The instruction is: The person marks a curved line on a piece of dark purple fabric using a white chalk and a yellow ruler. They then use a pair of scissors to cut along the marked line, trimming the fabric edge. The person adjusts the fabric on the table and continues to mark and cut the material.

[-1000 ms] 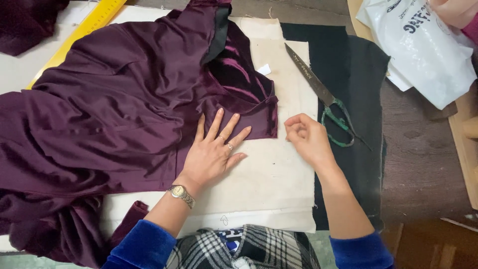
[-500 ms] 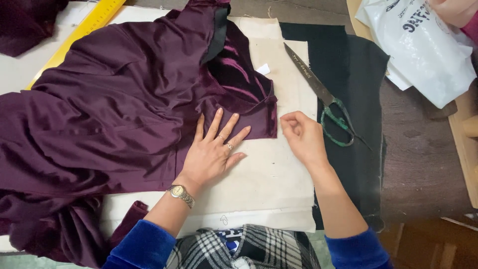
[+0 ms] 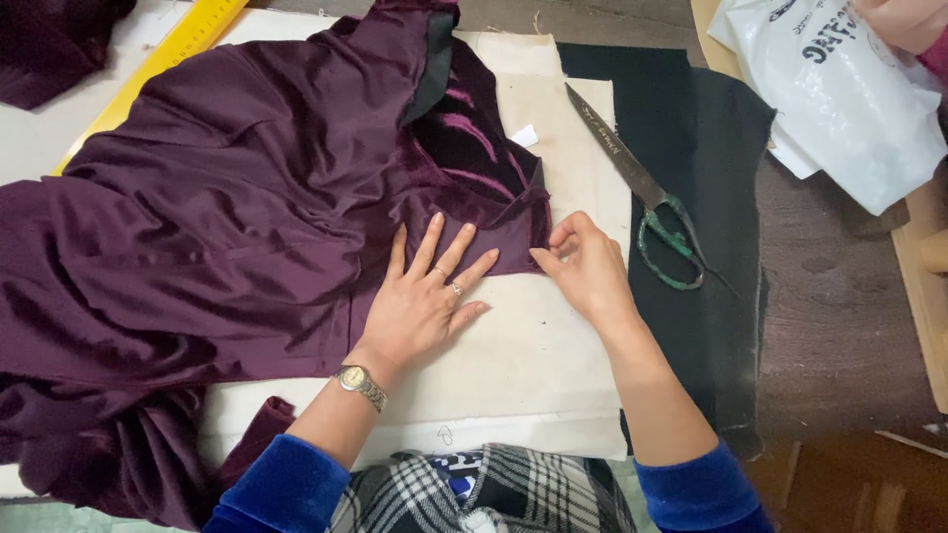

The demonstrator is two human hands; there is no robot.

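Purple fabric [image 3: 227, 197] lay spread over the cream cloth [image 3: 523, 365] on the tabletop. Your left hand [image 3: 425, 301] pressed flat on its lower edge, fingers [image 3: 464, 247] splayed and released. Just right of that fabric, your right hand [image 3: 588, 262] pinched its corner. Scissors [image 3: 642, 192] lay near, on black cloth [image 3: 726, 148].

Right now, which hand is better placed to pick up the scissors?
Right, probably. The right hand sits at the purple fabric's corner, just beside the green-handled scissors on the black cloth. The left hand is flat on the fabric, farther away, pinning it.
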